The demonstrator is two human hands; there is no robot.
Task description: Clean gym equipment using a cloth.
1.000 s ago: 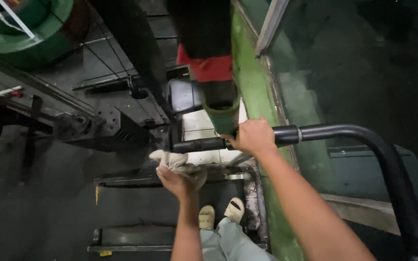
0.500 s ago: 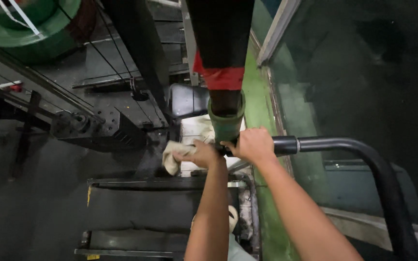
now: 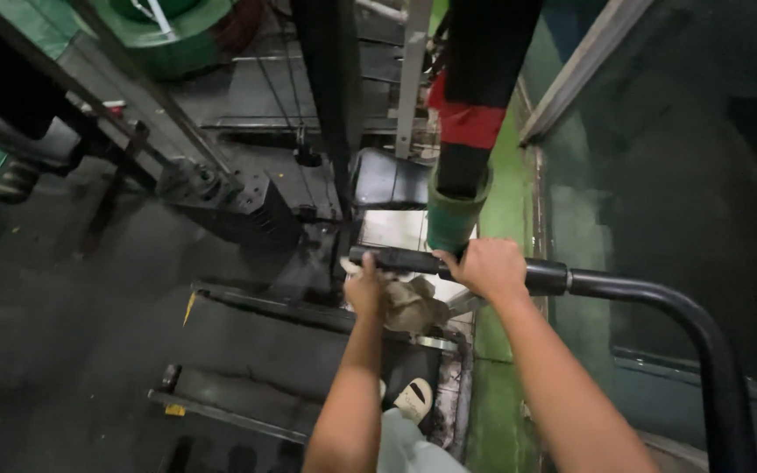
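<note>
My right hand grips a black handle bar that curves down at the right. My left hand holds a dirty pale rag pressed against the bar's left end. Directly above the bar hangs a thick black column with a red band and a green sleeve at its lower end. My feet in light shoes show far below.
Dark machine parts and a black block lie at the left. A green coil sits at the top left. A green painted beam and a dark panel fill the right side. Metal rails run below.
My left hand rose from below the bar with the rag and now presses it on the bar's left end. My right hand stayed on the bar. The view shifted closer.
</note>
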